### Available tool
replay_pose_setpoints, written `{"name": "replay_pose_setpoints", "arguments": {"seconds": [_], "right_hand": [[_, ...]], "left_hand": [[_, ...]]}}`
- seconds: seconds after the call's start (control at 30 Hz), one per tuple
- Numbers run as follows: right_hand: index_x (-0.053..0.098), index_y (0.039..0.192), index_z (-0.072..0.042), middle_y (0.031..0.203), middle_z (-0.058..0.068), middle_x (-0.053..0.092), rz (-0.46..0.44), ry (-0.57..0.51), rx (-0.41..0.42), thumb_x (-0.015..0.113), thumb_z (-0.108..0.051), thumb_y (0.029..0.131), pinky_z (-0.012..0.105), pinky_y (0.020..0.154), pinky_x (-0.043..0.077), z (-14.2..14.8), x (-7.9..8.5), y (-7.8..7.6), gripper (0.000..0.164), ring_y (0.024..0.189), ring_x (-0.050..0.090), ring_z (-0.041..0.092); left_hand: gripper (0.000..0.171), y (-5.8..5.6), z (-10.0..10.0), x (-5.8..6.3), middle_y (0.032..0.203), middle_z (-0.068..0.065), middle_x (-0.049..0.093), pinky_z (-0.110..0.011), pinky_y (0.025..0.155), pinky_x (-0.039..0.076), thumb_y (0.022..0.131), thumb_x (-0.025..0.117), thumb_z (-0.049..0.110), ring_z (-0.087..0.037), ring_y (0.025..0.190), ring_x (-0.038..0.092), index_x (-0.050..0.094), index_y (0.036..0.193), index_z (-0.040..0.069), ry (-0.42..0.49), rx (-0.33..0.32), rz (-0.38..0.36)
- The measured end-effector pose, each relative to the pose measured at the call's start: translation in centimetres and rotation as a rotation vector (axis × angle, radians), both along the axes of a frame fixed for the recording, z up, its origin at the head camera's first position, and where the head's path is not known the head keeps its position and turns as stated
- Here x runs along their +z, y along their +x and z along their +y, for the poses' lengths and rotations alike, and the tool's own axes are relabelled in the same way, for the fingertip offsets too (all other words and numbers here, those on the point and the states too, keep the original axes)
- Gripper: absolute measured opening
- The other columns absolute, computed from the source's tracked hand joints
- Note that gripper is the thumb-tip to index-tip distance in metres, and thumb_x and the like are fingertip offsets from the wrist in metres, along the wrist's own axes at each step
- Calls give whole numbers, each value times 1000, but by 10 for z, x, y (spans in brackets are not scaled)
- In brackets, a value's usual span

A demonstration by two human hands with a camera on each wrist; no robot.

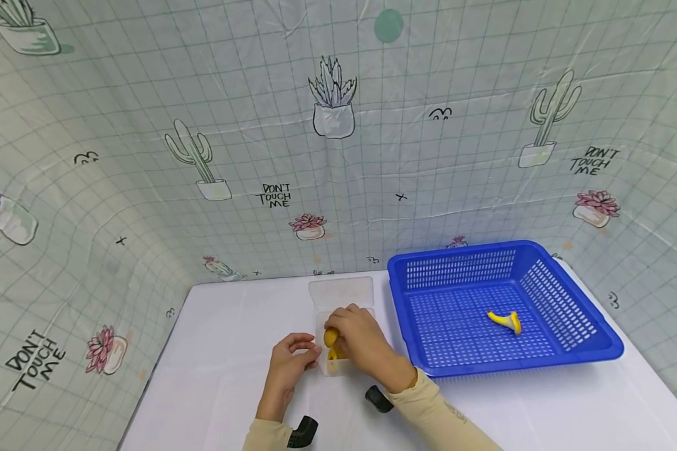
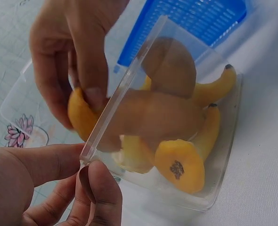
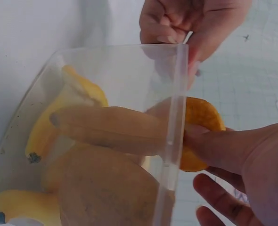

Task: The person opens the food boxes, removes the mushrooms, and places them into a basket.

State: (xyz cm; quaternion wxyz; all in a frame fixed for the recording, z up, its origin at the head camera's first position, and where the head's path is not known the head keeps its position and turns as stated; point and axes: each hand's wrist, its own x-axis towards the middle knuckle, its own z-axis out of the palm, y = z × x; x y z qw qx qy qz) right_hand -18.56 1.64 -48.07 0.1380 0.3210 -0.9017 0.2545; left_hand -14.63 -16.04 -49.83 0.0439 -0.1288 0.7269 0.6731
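A clear plastic box stands in front of me with its lid swung back. My left hand pinches the box's rim on the left side. Over the opening, my right hand grips a rounded yellow-orange fruit, its kind partly hidden by the fingers. Inside the box, seen through the wall, lie yellow bananas with dark tips and a cut piece with a dark seedy centre. Larger rounded fruit fills the near part of the right wrist view.
A blue plastic basket stands to the right of the box, with a partly peeled banana on its mesh floor. Black curved pieces sit by both forearms. A patterned cloth surrounds the white table.
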Motion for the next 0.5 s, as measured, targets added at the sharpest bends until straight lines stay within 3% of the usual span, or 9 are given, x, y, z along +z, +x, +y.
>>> {"name": "replay_pose_setpoints", "arguments": {"seconds": [0.17, 0.5], "right_hand": [[77, 100, -13, 101, 0, 74, 49, -70, -20, 79, 8, 82, 39, 81, 54, 5, 5, 4, 28, 92, 62, 22], [79, 106, -11, 109, 0, 76, 102, -250, -36, 86, 7, 82, 40, 88, 55, 24, 24, 14, 31, 101, 64, 23]], "left_hand": [[31, -1, 0, -1, 94, -8, 66, -20, 64, 59, 92, 76, -5, -12, 70, 61, 62, 119, -13, 5, -3, 5], [32, -2, 1, -1, 93, -8, 67, -20, 62, 58, 92, 75, -7, -11, 69, 61, 61, 119, -15, 8, 4, -2]]}}
